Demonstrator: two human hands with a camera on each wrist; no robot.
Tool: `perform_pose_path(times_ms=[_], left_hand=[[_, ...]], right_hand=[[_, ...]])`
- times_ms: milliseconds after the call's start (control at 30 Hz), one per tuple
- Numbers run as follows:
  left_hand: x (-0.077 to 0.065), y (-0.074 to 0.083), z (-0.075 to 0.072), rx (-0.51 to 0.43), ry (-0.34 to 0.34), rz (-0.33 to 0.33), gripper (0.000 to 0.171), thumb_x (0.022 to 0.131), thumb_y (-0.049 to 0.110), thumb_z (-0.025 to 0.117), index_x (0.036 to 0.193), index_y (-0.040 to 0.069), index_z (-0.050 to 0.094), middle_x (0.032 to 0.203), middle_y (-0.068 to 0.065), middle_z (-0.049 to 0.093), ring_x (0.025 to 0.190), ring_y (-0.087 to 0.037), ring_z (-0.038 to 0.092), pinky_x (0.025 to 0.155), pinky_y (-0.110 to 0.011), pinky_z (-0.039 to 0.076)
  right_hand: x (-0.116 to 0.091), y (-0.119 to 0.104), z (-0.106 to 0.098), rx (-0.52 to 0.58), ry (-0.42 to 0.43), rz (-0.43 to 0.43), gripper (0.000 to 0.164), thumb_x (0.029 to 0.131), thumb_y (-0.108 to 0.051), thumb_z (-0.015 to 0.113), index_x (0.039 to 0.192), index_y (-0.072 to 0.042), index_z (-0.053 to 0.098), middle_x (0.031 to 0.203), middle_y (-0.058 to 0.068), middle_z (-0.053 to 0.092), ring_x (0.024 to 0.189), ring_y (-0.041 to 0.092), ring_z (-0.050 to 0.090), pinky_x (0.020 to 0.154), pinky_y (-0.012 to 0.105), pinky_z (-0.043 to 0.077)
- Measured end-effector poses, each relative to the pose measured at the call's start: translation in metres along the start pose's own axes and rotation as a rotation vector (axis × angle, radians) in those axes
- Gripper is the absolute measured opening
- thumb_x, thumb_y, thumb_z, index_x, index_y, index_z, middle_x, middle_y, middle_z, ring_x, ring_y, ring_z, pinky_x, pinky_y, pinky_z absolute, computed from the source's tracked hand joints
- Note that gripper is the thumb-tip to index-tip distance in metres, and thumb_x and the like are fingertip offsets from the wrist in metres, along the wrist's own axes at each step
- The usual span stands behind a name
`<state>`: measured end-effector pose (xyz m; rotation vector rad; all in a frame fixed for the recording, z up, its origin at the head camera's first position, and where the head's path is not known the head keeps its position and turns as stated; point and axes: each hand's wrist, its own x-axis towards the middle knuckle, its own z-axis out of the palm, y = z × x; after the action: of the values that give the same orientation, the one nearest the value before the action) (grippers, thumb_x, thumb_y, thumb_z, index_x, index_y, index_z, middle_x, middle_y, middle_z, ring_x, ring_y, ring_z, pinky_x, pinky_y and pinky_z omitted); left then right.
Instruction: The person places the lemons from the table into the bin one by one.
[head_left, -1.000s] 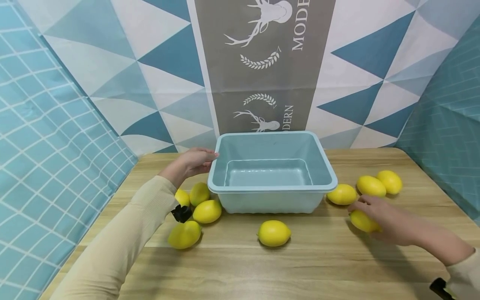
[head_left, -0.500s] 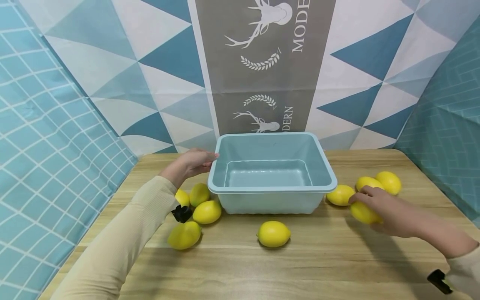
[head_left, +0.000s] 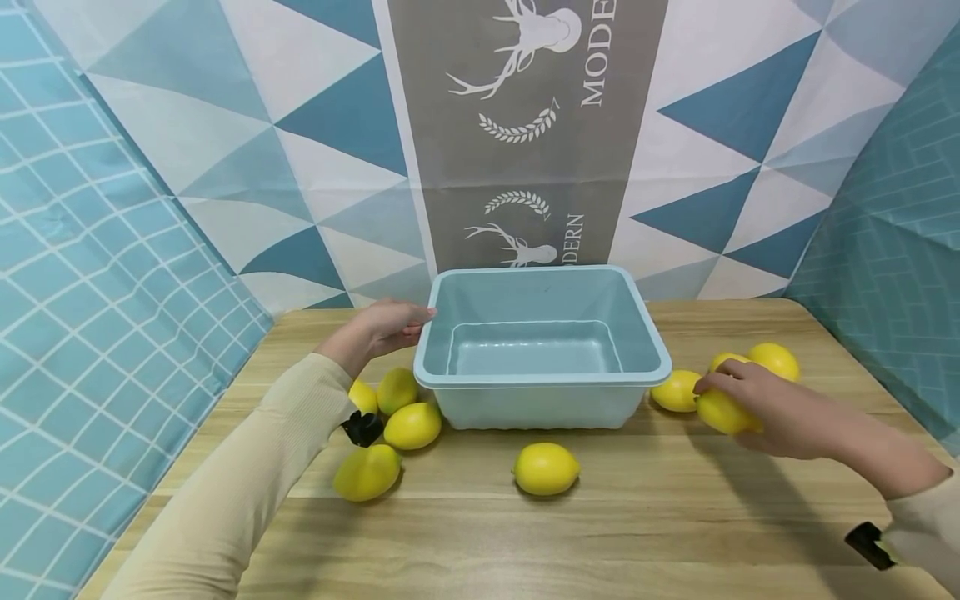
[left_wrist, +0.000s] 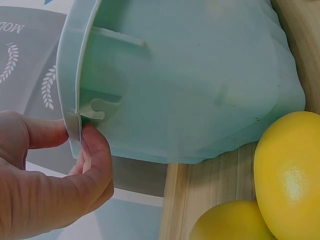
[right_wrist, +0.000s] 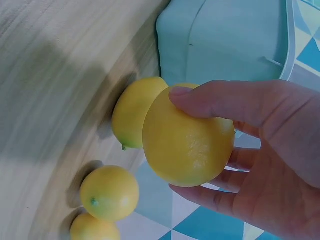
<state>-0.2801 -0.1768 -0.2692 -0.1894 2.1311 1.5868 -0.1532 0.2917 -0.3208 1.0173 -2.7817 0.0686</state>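
A light blue plastic basin with nothing inside stands at the back of the wooden table. My left hand pinches its rim at the left end; the left wrist view shows thumb and fingers on either side of the lip. To the right of the basin, my right hand holds a lemon, thumb on one side and fingers on the other. In the head view that lemon is raised over the table, its shadow below. Three more lemons lie close by, one of them beside the basin's right side.
Left of the basin lie several lemons, one near its front corner and another nearer me. A single lemon lies in front of the basin. Patterned cloth walls rise at the back and both sides of the wooden table.
My right hand has lifted the lemon up from the table and slightly away from me. My left hand stays at the basin's rim.
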Motion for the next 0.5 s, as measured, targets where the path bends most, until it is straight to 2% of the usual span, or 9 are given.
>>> perform_pose_path(times_ms=[333,500], left_hand=[[-0.001,-0.001,0.001,-0.02,-0.005,-0.009,0.05,0.1,0.019,0.049,0.142,-0.004,0.034,0.114,-0.005,0.044,0.087,-0.008,0.05,0.073,-0.013,0.051],[-0.001,0.001,0.001,-0.01,-0.006,-0.004,0.048,0.101,0.018,0.049,0.141,-0.005,0.035,0.112,-0.004,0.045,0.084,-0.007,0.05,0.072,-0.013,0.051]], right_hand=[[0.01,-0.001,-0.008,-0.01,0.03,-0.004,0.069,0.05,-0.01,0.094,0.11,-0.013,0.06,0.1,0.0,0.058,0.087,0.012,0.053,0.068,0.032,0.054],[0.015,0.0,-0.013,-0.026,0.061,-0.027,0.068,0.049,-0.01,0.094,0.109,-0.013,0.062,0.099,-0.001,0.06,0.087,0.011,0.055,0.068,0.032,0.055]])
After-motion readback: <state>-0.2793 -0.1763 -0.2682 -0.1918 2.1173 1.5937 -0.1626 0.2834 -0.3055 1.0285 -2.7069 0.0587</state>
